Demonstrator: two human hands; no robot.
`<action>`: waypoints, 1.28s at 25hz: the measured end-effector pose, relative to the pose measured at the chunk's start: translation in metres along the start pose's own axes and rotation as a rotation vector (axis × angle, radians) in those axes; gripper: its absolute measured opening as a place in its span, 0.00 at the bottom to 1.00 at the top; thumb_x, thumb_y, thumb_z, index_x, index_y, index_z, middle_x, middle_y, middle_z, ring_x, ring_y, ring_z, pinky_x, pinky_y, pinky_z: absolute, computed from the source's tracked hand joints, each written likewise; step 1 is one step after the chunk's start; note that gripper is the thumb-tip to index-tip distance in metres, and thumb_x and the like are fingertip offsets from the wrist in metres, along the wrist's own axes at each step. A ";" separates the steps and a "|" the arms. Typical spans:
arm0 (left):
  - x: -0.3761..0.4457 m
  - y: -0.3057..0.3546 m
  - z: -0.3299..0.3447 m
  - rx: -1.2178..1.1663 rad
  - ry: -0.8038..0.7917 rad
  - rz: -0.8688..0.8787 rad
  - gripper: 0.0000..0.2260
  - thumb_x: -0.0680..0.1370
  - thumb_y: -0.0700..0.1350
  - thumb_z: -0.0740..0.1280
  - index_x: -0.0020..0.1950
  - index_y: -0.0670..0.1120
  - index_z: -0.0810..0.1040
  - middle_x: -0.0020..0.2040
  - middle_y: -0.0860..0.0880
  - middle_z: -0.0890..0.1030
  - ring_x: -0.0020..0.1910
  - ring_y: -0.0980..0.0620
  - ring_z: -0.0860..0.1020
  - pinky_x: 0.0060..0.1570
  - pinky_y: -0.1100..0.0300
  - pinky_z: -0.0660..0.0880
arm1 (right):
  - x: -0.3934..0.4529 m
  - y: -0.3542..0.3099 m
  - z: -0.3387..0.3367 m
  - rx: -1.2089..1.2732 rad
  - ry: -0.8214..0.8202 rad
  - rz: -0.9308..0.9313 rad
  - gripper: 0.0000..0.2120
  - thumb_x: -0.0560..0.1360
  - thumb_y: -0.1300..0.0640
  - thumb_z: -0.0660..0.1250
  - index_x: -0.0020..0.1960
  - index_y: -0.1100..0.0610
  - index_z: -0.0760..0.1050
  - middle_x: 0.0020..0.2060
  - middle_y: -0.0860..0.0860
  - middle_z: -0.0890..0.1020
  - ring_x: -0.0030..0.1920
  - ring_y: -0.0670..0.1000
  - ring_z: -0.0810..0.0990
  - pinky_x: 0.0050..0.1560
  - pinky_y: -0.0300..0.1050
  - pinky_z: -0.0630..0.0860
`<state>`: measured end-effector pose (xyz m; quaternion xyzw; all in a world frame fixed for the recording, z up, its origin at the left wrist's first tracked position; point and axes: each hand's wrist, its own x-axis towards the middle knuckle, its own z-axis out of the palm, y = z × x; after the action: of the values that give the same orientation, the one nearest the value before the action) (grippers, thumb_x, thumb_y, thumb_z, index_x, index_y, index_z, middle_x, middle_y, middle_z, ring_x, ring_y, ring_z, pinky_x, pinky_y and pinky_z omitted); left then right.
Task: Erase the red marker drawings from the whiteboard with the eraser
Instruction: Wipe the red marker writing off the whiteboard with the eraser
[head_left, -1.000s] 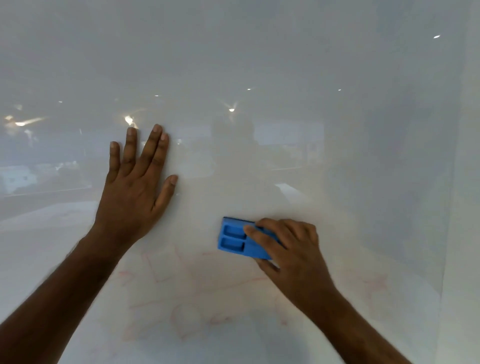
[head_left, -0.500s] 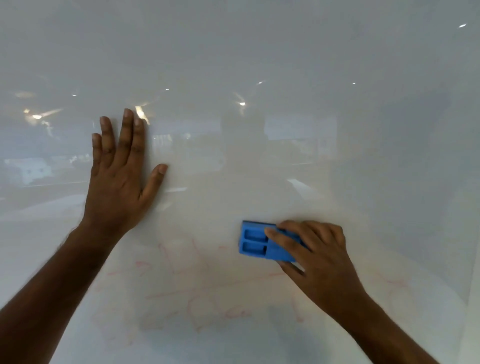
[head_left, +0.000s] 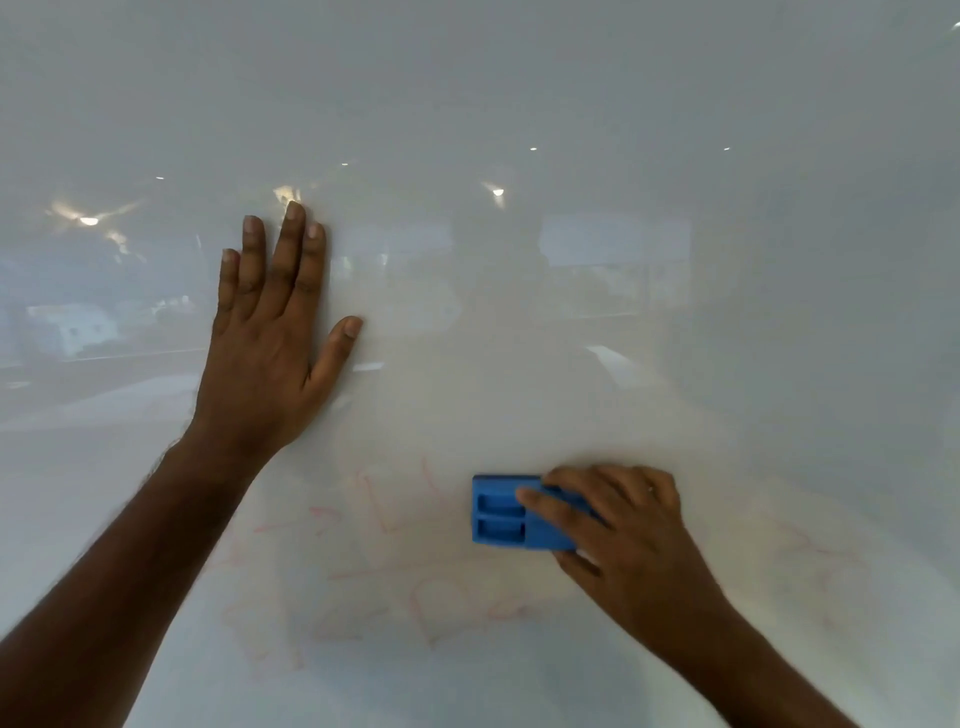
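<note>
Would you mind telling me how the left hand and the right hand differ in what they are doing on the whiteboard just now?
The left hand lies flat with straight fingers; the right hand curls round the blue eraser. The left hand holds nothing; the right hand holds the eraser against the whiteboard. The left hand sits higher, above the faint red marks; the right hand is lower, among them. Both are at the board.

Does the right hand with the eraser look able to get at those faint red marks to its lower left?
Probably yes. The right hand holds the blue eraser against the whiteboard, and nothing lies between it and the red marks.
</note>
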<state>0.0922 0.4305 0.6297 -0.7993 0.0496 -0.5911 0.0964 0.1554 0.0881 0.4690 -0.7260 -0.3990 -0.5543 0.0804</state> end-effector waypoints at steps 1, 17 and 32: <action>0.000 0.000 0.001 0.003 0.004 -0.001 0.34 0.89 0.59 0.53 0.90 0.43 0.47 0.90 0.44 0.46 0.89 0.38 0.43 0.87 0.41 0.43 | 0.014 0.004 -0.006 0.010 0.020 0.039 0.29 0.72 0.50 0.71 0.73 0.41 0.72 0.65 0.44 0.78 0.59 0.53 0.76 0.59 0.55 0.68; -0.018 -0.042 -0.012 0.046 -0.047 0.173 0.32 0.89 0.56 0.52 0.89 0.43 0.50 0.90 0.45 0.49 0.89 0.40 0.46 0.87 0.40 0.46 | 0.040 -0.053 0.018 0.028 -0.011 -0.025 0.30 0.70 0.52 0.74 0.71 0.42 0.72 0.64 0.45 0.78 0.59 0.52 0.76 0.60 0.55 0.67; -0.051 -0.123 -0.030 0.070 -0.072 0.144 0.33 0.89 0.56 0.51 0.89 0.40 0.48 0.90 0.42 0.46 0.89 0.41 0.44 0.88 0.44 0.44 | 0.046 -0.089 0.031 -0.007 -0.010 -0.001 0.29 0.72 0.49 0.71 0.73 0.41 0.71 0.63 0.46 0.80 0.59 0.52 0.76 0.59 0.56 0.69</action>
<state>0.0436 0.5572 0.6163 -0.8105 0.0826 -0.5549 0.1682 0.1217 0.1871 0.4681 -0.7289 -0.3979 -0.5520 0.0753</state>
